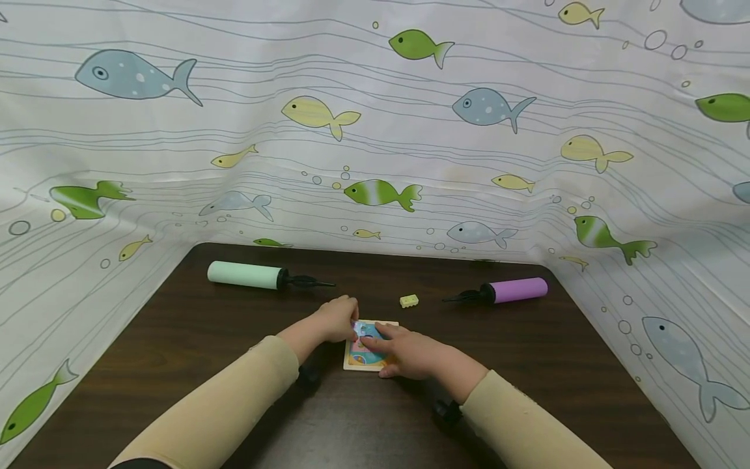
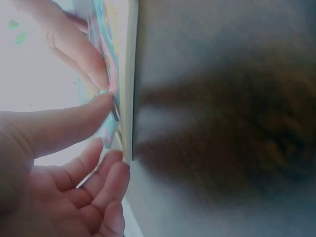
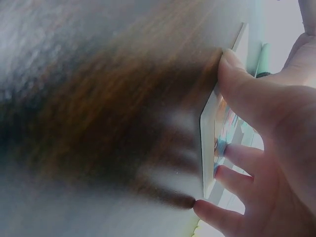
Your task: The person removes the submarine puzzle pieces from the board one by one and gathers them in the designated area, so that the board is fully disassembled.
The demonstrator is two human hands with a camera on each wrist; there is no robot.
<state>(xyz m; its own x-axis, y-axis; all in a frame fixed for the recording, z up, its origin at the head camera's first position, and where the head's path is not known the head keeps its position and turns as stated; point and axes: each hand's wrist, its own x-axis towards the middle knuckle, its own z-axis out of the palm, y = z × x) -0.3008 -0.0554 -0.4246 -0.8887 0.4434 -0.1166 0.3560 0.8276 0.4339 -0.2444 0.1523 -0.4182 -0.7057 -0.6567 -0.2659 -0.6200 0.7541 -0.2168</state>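
A square wooden picture puzzle (image 1: 374,359) with a colourful print and pale frame lies flat on the dark table. My left hand (image 1: 338,318) is at its upper-left corner. In the left wrist view, thumb and index finger pinch a thin light-blue puzzle piece (image 2: 109,134), tilted up against the board's face; the other fingers curl loosely by the frame's edge. My right hand (image 1: 415,354) rests spread over the board's right side. In the right wrist view its thumb (image 3: 232,66) lies at the frame's edge, two fingertips touch the picture and another finger touches the table beside a corner.
A small pale-yellow toy brick (image 1: 409,301) sits just beyond the puzzle. A mint-green hand pump (image 1: 246,275) lies at the back left, a purple one (image 1: 518,290) at the back right, nozzles pointing inward. A fish-printed curtain (image 1: 375,130) encloses the table's back and sides.
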